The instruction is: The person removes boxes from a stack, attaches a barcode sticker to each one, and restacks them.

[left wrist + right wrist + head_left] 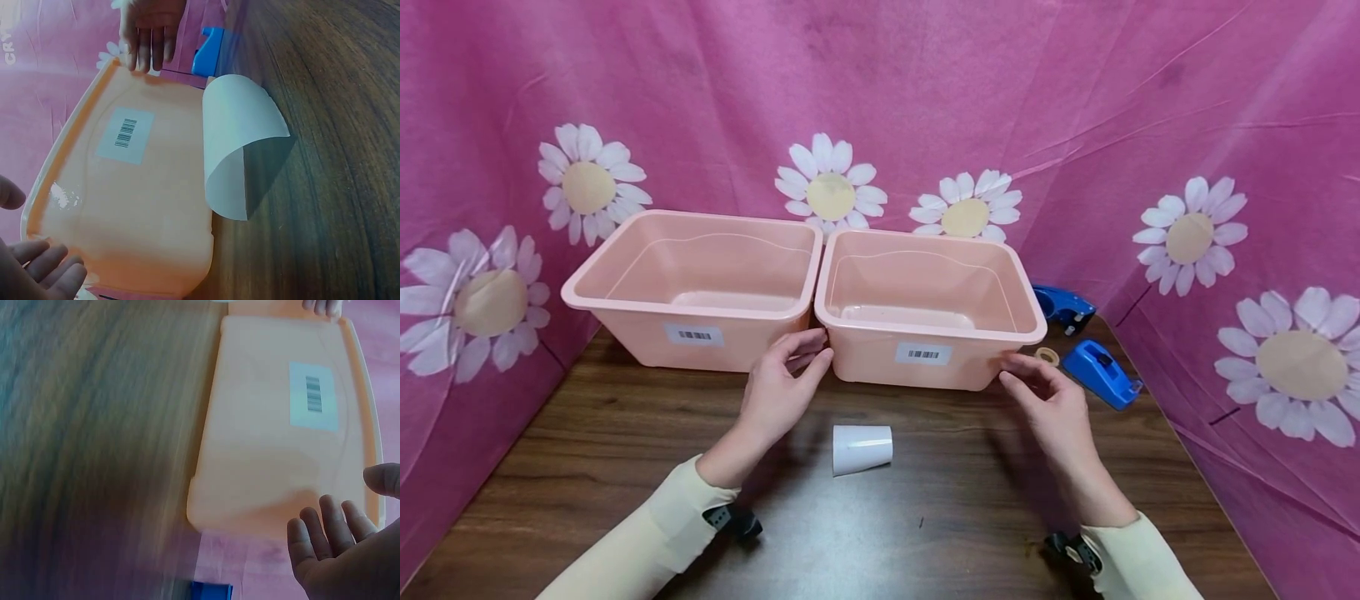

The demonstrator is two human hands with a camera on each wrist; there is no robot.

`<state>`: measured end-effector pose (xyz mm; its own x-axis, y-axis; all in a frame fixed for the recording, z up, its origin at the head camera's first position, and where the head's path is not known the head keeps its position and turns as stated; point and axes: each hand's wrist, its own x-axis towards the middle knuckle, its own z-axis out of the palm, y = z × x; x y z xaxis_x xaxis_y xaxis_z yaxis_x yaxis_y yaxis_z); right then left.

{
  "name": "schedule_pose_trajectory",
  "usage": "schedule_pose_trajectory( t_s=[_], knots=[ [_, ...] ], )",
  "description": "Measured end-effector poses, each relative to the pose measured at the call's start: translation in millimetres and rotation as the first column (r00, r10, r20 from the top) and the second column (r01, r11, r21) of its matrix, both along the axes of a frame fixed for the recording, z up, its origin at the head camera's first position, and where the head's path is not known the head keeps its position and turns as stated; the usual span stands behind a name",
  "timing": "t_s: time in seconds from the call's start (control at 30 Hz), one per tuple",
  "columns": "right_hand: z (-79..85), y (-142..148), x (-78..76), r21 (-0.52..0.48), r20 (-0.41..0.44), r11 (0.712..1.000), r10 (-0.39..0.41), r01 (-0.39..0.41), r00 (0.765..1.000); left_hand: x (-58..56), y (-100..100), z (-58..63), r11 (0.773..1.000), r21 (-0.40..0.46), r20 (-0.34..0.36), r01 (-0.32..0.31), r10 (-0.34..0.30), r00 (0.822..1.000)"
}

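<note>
Two peach plastic bins stand side by side at the back of the table in the head view. My left hand [775, 392] is at the front left corner of the right bin [865, 358], fingers reaching into the narrow gap beside the left bin [745, 350]. At the opposite end, my right hand [1060, 417] has its fingertips against the right bin's side, below the rim. Both hands have loosely extended fingers. A barcode label [314, 397] is stuck on the right bin's front. A curled piece of white paper [240, 109] lies in front of that bin.
Right of the bins are a blue tape dispenser [1101, 373], a small tan tape roll [1047, 356] and another blue tool [1062, 308], partly hidden behind the bin. A pink cloth [880, 75] with daisies hangs around the wooden table [955, 517].
</note>
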<state>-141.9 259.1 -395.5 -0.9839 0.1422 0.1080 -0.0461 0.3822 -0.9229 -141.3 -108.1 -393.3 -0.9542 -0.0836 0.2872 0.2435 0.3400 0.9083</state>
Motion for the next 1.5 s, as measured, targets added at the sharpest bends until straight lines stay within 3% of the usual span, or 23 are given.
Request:
schedule_pose_trajectory(
  t_s=[0.33, 0.57, 0.87, 1.07, 1.13, 1.23, 1.37, 1.5],
  knots=[
    [5.8, 17, -5.0, 0.033, -0.020, 0.994, -0.101, 0.101, 0.995, -6.1, 0, -1.5, 0.997, 0.023, -0.007, -0.067, 0.068, 0.998],
    [11.1, 26, -12.1, -0.059, -0.063, 0.988, -0.143, 0.139, 0.988, -6.9, 3, 0.5, 0.995, 0.057, -0.016, -0.087, 0.088, 0.996],
    [21.5, 41, -27.7, 0.031, -0.037, 0.999, -0.017, 0.019, 0.999, -12.8, 10, 2.5, 0.989, 0.107, -0.017, -0.099, 0.102, 0.995],
    [26.5, 44, -38.4, 0.001, 0.019, 0.999, 0.052, -0.052, 0.998, -15.3, 16, 4.0, 0.987, 0.105, -0.026, -0.117, 0.121, 0.992],
    [28.0, 45, -40.5, -0.021, 0.031, 0.997, 0.070, -0.069, 0.997, -16.1, 17, 4.4, 0.987, 0.103, -0.028, -0.123, 0.127, 0.992],
    [29.2, 46, -43.6, -0.158, 0.041, 0.981, 0.121, -0.113, 0.992, -16.9, 18, 5.1, 0.986, 0.101, -0.026, -0.132, 0.135, 0.991],
    [31.0, 47, -49.1, -0.387, 0.050, 0.910, 0.179, -0.146, 0.983, -16.9, 17, 5.4, 0.984, 0.096, -0.011, -0.147, 0.149, 0.989],
    [32.2, 48, -53.9, -0.450, 0.040, 0.879, 0.196, -0.157, 0.980, -17.2, 16, 5.8, 0.984, 0.093, -0.007, -0.153, 0.154, 0.988]
  ],
)
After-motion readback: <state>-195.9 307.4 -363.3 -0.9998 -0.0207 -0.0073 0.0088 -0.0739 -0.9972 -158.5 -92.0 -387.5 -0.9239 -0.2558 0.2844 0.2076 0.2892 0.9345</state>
